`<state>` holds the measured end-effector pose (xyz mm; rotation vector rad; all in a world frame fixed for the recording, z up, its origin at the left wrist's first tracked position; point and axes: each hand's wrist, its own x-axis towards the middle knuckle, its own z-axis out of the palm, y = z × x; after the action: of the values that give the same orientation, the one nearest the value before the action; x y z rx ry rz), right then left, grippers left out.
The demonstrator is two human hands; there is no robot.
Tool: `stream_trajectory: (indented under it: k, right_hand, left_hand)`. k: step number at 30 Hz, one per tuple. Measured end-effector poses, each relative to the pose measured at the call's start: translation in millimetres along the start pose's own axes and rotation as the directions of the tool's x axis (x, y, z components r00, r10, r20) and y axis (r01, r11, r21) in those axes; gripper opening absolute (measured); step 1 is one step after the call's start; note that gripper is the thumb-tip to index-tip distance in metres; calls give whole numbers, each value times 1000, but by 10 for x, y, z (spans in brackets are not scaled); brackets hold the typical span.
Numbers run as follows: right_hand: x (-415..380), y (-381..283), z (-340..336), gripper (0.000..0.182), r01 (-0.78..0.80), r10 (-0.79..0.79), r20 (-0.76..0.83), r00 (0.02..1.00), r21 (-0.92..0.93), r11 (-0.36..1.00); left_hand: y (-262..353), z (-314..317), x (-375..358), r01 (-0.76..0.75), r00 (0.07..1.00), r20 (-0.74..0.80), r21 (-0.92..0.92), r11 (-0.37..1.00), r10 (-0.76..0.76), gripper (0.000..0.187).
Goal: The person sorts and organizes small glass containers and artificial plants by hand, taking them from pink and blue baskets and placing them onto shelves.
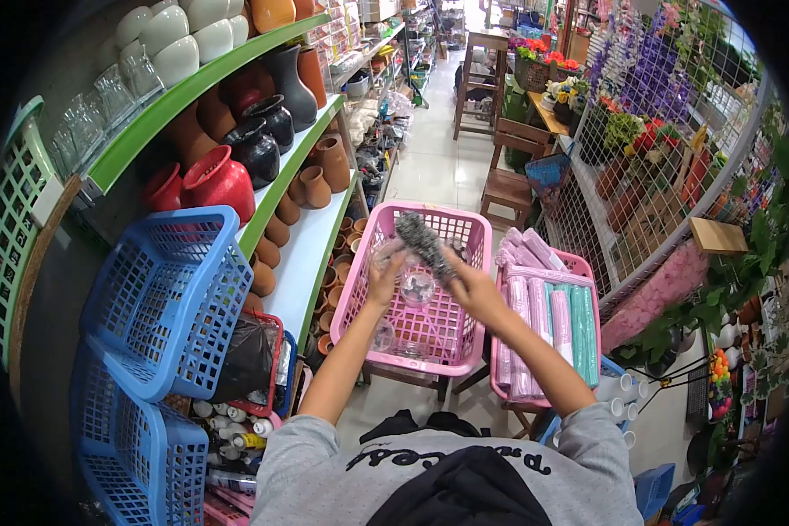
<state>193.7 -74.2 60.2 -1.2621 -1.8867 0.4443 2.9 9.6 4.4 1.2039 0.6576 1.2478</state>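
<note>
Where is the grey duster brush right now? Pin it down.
In the head view, centre frame: the grey duster brush is held in the right hand, slanting over the pink basket, beside the left hand.

Left hand (382, 279) holds clear glass (417, 287); right hand (475, 287) grips grey duster (425, 245) over pink basket (366, 283).

Single view only, worn on the head, looking forward and steeply down with a wide fisheye bend and dark corners. Close over a grey printed sweatshirt (447, 478) at the near edge and both raised forearms. Centred on a pink plastic lattice basket (412, 289). Green-edged curved shelves of clay pots (237, 131) left, white tiled aisle floor (438, 149) running far ahead.
</note>
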Motion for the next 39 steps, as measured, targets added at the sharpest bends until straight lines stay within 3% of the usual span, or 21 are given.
stream_trajectory:
  k: [1,3,5,7,9,10,11,13,14,15,17,18,21,22,24,25,26,29,31,32,39]
  right_hand:
    - [-36,-32,69,56,-6,7,41,999,-29,1000]
    - [3,-96,68,58,11,-10,7,1000,-108,994]
    - [73,-96,80,59,-49,49,-1,999,-95,994]
    - [59,-127,107,60,-116,115,-11,993,-81,990]
    - [12,-181,134,60,37,-4,122,993,-268,963]
    - [46,-77,110,56,106,-93,62,994,-266,958]
    - [108,-75,40,56,107,-93,65,994,-263,959]
    - [211,-100,-101,59,-189,194,32,980,-117,975]
    - [179,-87,-89,56,-78,74,-35,997,-116,990]
    - [149,-79,-84,56,-78,74,-37,997,-117,990]
    - [95,-94,-58,53,-23,24,-9,1000,45,999]
    - [95,-88,-47,54,-4,6,-29,1000,50,999]
    - [89,-200,-104,55,-154,151,61,987,45,987]
    - [76,-222,-83,55,-154,152,57,987,46,987]
    - [19,-264,-29,56,97,-89,80,993,-102,990]
    - [32,-257,-40,56,98,-91,75,993,-103,990]
    - [43,-250,-37,57,76,-69,53,996,-142,987]
    - [37,-155,-1,55,15,-16,-9,1000,-130,991]
    - [58,-20,-1,53,-162,161,-71,984,-12,987]
    - [32,-26,5,51,-89,91,-108,990,20,996]
    - [41,-105,6,52,-31,32,-112,993,12,999]
  left_hand:
    - [-72,18,1,0,1000,-3,-2,1000,0,59]
    - [-129,77,21,54,995,-72,-205,977,-70,56]
    - [-202,35,40,50,996,-61,-161,986,-60,58]
    - [-333,-9,78,106,981,-133,-246,963,-142,60]
    - [-211,31,47,3,1000,-8,-342,940,-6,62]
    - [-176,86,3,76,986,-112,-351,933,-123,58]
    - [-123,93,-14,76,986,-116,-350,934,-124,58]
    - [-91,87,-35,66,992,-87,-270,961,-93,54]
    - [-58,109,-32,48,992,-99,-290,956,-80,52]
    - [-14,102,-16,48,992,-97,-290,956,-79,52]
    - [88,18,-15,158,986,25,-467,870,-165,40]
    - [70,-10,-6,198,980,102,-501,842,-170,44]
    - [14,68,-13,169,977,-38,-453,875,-208,54]
    - [21,48,25,221,972,1,-355,908,-237,63]
    - [-134,17,36,156,988,41,-347,925,-152,68]
    - [-202,-2,50,84,995,80,-340,937,-60,73]
    - [-194,57,35,52,998,-1,-366,929,-56,70]
    - [-77,84,9,97,994,-8,-339,936,-106,64]
    - [49,159,-15,78,997,6,-380,922,-82,60]
    - [97,172,-39,110,993,11,-406,907,-116,60]
    - [-80,54,60,234,967,-19,-337,912,-255,63]
